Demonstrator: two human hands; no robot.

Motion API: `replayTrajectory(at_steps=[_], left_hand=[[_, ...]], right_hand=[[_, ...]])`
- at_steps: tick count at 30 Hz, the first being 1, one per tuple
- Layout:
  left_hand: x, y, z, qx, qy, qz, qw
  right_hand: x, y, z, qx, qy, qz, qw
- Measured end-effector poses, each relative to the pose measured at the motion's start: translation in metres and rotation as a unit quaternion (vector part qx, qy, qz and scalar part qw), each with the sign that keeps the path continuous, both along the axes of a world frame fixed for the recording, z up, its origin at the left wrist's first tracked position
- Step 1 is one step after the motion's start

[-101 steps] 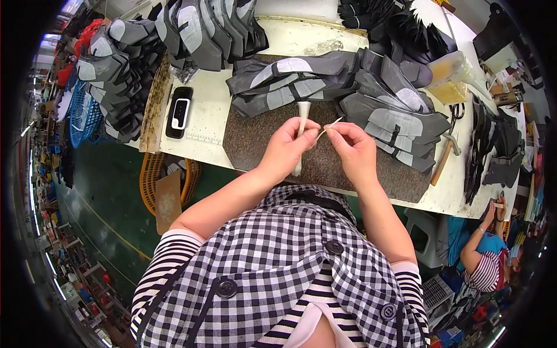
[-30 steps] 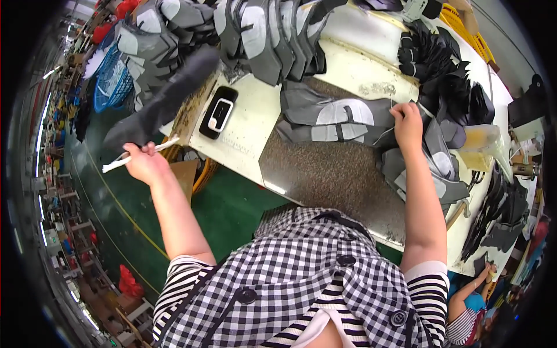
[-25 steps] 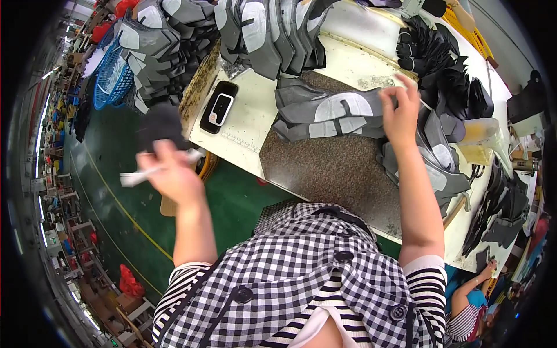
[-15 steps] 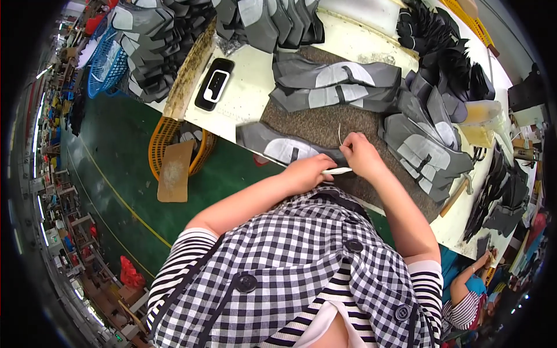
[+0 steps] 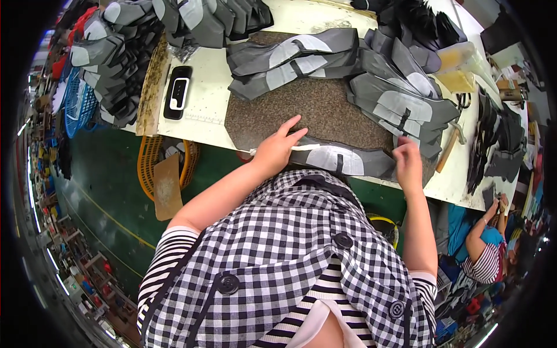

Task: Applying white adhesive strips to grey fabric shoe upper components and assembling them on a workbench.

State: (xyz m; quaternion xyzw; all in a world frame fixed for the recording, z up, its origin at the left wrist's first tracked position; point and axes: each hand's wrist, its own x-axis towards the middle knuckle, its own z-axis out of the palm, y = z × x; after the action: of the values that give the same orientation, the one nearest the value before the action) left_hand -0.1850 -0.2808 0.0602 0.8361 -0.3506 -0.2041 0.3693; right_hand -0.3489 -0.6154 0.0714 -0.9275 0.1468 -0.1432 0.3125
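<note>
A curved dark-grey shoe-upper piece (image 5: 368, 161) with a pale patch and a short black strap lies along the table's near edge, between my hands. At its left end is my left hand (image 5: 272, 152), its fingers stretched and spread. A narrow white strip (image 5: 303, 147) shows on both sides of that hand; how the hand touches it is hidden. By the piece's right end, my right hand (image 5: 408, 165) has its fingers curled together; what they hold, if anything, cannot be made out. Beyond lie two similar upper pieces (image 5: 325, 49) on a brown mat (image 5: 272, 113).
Stacked grey pieces (image 5: 400, 104) lie to the right, near a hammer (image 5: 448, 149) and yellowish blocks (image 5: 455, 81). A black-and-white device (image 5: 177, 93) sits on the left. More stacks (image 5: 217, 23) stand at the back. Below the edge is an orange basket (image 5: 148, 168). Another person (image 5: 484, 249) works at right.
My hands have moved apart, the right one further right. The near grey piece now spans between them instead of lying left of my right hand. The whole view has shifted.
</note>
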Motion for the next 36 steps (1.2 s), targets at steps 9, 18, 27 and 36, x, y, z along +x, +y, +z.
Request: replayTrajectory(at_steps=[9,18,27,36], left_hand=[[-0.022,0.006,-0.007,0.062,-0.205,-0.141,0.967],[-0.035,0.002,-0.016,0.116,-0.231,-0.106,0.960],[-0.034,-0.001,-0.011,0.162,-0.249,-0.144,0.944],[-0.033,-0.003,-0.012,0.165,-0.213,-0.125,0.955]], right_hand=[[0.069,0.113,0.020,0.061,0.158,0.146,0.975],[0.108,0.120,0.021,-0.044,0.330,0.210,0.919],[0.121,0.121,0.021,-0.059,0.383,0.234,0.892],[0.078,0.084,0.030,0.091,0.287,0.106,0.948]])
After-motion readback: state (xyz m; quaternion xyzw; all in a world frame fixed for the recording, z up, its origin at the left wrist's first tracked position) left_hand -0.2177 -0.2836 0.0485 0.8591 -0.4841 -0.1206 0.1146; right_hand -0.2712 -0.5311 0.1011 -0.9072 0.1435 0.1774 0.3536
